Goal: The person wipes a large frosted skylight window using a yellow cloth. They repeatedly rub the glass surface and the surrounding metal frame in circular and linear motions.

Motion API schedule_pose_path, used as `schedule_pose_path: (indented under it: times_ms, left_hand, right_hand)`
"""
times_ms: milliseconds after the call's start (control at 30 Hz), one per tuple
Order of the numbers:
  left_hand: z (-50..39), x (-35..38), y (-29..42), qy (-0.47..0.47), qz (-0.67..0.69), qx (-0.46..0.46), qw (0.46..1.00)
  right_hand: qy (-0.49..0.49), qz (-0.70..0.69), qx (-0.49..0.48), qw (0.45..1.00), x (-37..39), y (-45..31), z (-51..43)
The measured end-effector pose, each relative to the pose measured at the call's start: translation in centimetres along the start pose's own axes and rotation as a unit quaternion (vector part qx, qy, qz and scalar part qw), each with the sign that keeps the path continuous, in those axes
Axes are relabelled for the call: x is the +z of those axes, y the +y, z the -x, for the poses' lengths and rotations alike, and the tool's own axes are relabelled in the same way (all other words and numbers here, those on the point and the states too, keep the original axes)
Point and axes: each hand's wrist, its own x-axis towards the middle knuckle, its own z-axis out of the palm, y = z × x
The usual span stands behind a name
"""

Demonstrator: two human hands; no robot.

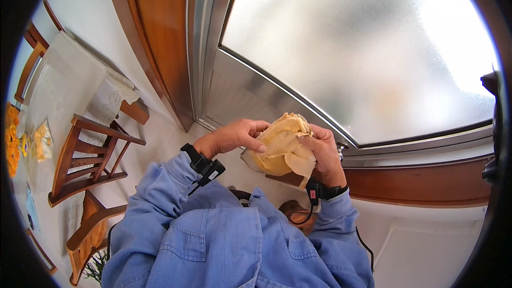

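Note:
In front of my chest I hold a crumpled pale yellow cloth item (286, 148), which has a gathered upper edge and a loose flap hanging at the lower right. My left hand (240, 136) is on its left side, with the thumb across the front and the fingertips behind the fabric. On the other side, my right hand (323, 148) pinches the cloth near its gathered edge. Both hands are above the pale floor, close to the frosted glass door (352, 60). The folds hide whatever may be inside the cloth.
At left, wooden chairs (86, 160) stand by a table (60, 76) with a pale cover. A plastic packet (43, 140) and an orange item (12, 140) lie on it. A metal door knob (341, 146) sits just behind my right hand. A wooden frame (164, 28) borders the doorway.

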Motion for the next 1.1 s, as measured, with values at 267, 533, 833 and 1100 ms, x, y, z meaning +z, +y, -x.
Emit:
schedule_pose_path:
  times_ms: [267, 533, 833, 1100]
  left_hand:
    - [0.0, 1.2, -3.4, 0.071, 0.054, 0.013, 0.996]
    - [0.0, 0.3, -3.0, 0.208, 0.095, -0.066, 0.971]
    - [1.0, 2.1, -2.5, 0.196, 0.096, 0.050, 0.975]
    - [0.6, 2.9, -0.8, 0.051, 0.046, 0.025, 0.997]
  right_hand:
    - [-0.005, 0.109, 0.011, 0.994, -1.3, 0.2, -1.1]
    - [0.035, 0.613, -0.392, 0.685, 3.3, 1.8, 2.2]
    - [-0.084, 0.548, -0.336, 0.762, 2.8, 3.9, 2.4]
    - [-0.094, 0.060, -0.031, 0.993, -1.1, 4.0, 2.6]
